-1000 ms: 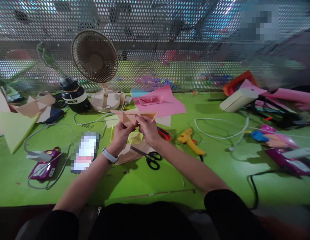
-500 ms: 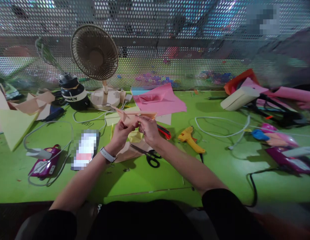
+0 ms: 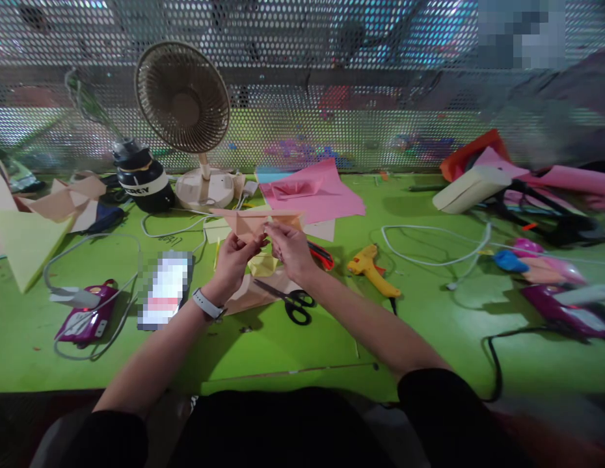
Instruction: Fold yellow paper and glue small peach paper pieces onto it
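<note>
A folded peach-orange paper boat [image 3: 247,225] is held up over the green table, its long edge running left to right. My left hand [image 3: 235,261] pinches its lower middle, and my right hand [image 3: 289,250] grips it just to the right, fingertips close together. Part of the paper is hidden behind my fingers. Beneath my hands lie a small yellow folded paper [image 3: 262,265] and a flat peach sheet [image 3: 248,296]. Black-handled scissors [image 3: 297,307] rest partly on that sheet. Beside my right wrist is a red and black utility knife [image 3: 322,255].
A pink paper boat [image 3: 297,188] sits on a pink sheet [image 3: 339,198] behind my hands. To the right lie a yellow glue gun [image 3: 373,270] and a white cable [image 3: 429,263]. A phone [image 3: 166,289], power strip [image 3: 90,315] and fan [image 3: 183,97] stand left.
The paper boat has tilted slightly between my fingers, its top edge now more level. Both hands keep their pinch in nearly the same place. The view has shifted a little.
</note>
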A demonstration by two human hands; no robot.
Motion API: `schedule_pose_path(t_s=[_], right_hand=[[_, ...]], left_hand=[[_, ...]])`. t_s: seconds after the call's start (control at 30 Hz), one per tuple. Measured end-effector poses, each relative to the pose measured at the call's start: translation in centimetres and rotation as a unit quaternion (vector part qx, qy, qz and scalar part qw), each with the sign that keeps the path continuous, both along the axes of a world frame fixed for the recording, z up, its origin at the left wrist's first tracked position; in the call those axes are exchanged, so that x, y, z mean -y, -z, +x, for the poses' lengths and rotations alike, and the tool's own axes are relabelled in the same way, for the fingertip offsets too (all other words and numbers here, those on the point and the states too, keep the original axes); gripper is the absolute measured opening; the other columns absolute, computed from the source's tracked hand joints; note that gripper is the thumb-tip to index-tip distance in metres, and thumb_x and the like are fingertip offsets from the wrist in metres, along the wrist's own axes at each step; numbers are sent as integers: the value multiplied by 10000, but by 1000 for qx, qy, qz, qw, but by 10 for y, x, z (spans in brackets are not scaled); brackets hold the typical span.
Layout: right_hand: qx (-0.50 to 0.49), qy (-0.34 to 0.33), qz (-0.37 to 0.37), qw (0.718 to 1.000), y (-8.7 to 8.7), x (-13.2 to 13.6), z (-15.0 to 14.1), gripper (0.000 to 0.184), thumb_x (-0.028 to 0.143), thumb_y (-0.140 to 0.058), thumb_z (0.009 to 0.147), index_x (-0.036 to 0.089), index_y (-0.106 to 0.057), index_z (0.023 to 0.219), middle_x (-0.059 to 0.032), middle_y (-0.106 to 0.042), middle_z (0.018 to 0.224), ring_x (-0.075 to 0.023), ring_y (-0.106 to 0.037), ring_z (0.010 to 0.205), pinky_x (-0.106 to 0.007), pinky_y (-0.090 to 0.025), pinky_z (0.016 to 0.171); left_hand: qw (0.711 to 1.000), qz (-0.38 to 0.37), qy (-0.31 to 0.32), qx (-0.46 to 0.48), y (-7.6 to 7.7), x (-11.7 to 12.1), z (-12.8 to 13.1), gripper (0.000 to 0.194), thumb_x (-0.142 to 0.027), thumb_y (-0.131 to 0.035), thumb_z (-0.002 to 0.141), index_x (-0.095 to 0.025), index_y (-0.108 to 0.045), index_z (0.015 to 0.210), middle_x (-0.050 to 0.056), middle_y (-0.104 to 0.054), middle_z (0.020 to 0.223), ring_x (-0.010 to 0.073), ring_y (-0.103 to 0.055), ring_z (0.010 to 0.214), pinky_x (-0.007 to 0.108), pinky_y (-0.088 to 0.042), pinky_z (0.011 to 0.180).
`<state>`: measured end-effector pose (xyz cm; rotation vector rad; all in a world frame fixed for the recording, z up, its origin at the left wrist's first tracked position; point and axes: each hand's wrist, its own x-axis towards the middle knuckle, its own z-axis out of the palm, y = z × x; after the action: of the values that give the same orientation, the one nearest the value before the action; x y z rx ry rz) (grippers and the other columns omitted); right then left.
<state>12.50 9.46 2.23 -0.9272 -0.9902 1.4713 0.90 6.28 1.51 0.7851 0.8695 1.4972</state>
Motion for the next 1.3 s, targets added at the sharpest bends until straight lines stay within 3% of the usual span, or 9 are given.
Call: schedule_pose_path(t_s=[0.13,0.27,0.43,0.57,0.7,0.83,1.03,1.17,1.3], right_hand=[[4,20,14,1000,-1,2,0,286,426,-728,659,190,-672,809,118,-346,409,-41,-229,362,-221,-163,383],[1,41,21,999,1,1,-3,267,432,-713,663,190,-645,752,94,-425,467,-38,-258,377,-220,-165,379],[-4,55,17,998,4,-1,-6,304,466,-688,694,206,-540,641,111,-347,421,-37,-241,347,-216,-168,359],[13,30,29,999,-1,6,1,355,524,-675,743,205,-548,653,113,-344,389,-41,-256,315,-213,-177,337],[77,-28,56,995,-6,26,25,346,538,-650,796,199,-654,867,109,-413,411,-51,-295,312,-202,-200,322],[136,-60,11,989,-1,34,50,377,539,-712,744,166,-658,739,106,-376,363,-40,-246,296,-208,-151,314],[100,-28,-66,992,7,10,48,475,491,-872,504,179,-592,728,86,-519,484,-45,-365,366,-202,-253,368],[79,28,-47,995,7,6,35,415,481,-838,529,173,-603,678,82,-518,487,-38,-345,390,-212,-251,396],[55,23,-53,997,4,10,24,349,442,-807,533,163,-615,621,57,-529,478,-46,-368,397,-217,-265,403]], left_hand=[[1000,-6,-8,3,-1,1,3,398,-298,-891,592,-171,-549,750,-60,-619,629,103,-669,665,208,-491,654],[1000,-2,-2,5,-1,3,6,390,-282,-885,594,-166,-594,827,-28,-680,715,102,-662,689,223,-496,691],[1000,2,17,18,-3,6,7,421,-231,-889,557,-170,-632,884,2,-723,819,103,-660,718,227,-511,727],[999,-14,11,39,-5,9,5,383,-215,-890,562,-181,-583,788,-11,-711,769,123,-687,756,233,-523,738],[994,-63,-9,83,-11,9,-1,387,-152,-864,607,-178,-485,684,8,-713,758,143,-709,847,224,-522,763],[989,-105,-6,102,-19,6,-8,199,-57,-760,715,-145,-585,745,53,-742,861,97,-696,791,177,-523,727],[980,-160,28,116,-22,5,-11,79,-1,-650,793,-64,-694,776,83,-738,814,66,-665,664,133,-528,634],[982,-153,19,112,-21,7,-11,66,-8,-684,771,-66,-711,789,75,-744,810,75,-675,693,130,-518,630],[985,-137,7,100,-20,7,-11,77,-5,-721,728,-71,-707,766,61,-746,778,81,-682,711,140,-509,666]])
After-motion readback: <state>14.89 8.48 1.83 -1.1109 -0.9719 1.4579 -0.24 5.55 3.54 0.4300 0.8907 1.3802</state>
